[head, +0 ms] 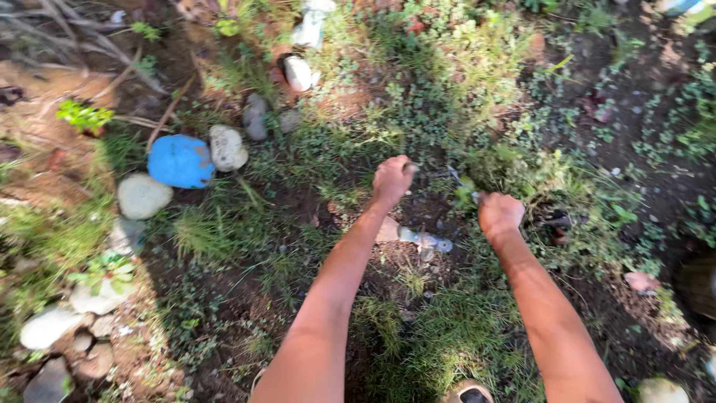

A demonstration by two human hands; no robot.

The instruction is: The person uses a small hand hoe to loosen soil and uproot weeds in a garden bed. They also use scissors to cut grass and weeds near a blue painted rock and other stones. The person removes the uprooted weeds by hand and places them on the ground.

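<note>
Shoe toe (468, 392) sits at the bottom edge, 6 o'clock, on grass. Both bare forearms run up from there toward frame centre. Near the left forearm, at about 6 o'clock from the left hand, a small hand trowel (418, 237) lies flat on bare dirt, pale handle toward the arm, dirty blade pointing to 3 o'clock; nobody holds it.

Left hand (392, 179) is clenched into a fist, knuckles up, closed on a thin stem or root that is barely visible; I cannot tell exactly what is inside. Right hand (500, 214) is also clenched, fingers curled under, gripping a weed clump (468, 190) at its 10 o'clock; green leaves stick out just beside the thumb. The two fists are near each other, the weed between them, low to the soil.

Risk, as a judgement: stems look thin, so a hard pull could snap them and leave roots in the ground; loose soil could spray up; the trowel blade lies close under the left wrist and could be knocked or scraped against.

Farther out, at 9 to 10 o'clock, a line of rounded stones borders the patch, including a blue painted stone (180, 161) touching a grey stone (227, 147). More pale stones (297, 72) sit at 12 o'clock. Dense low groundcover (462, 67) fills 1 o'clock.
</note>
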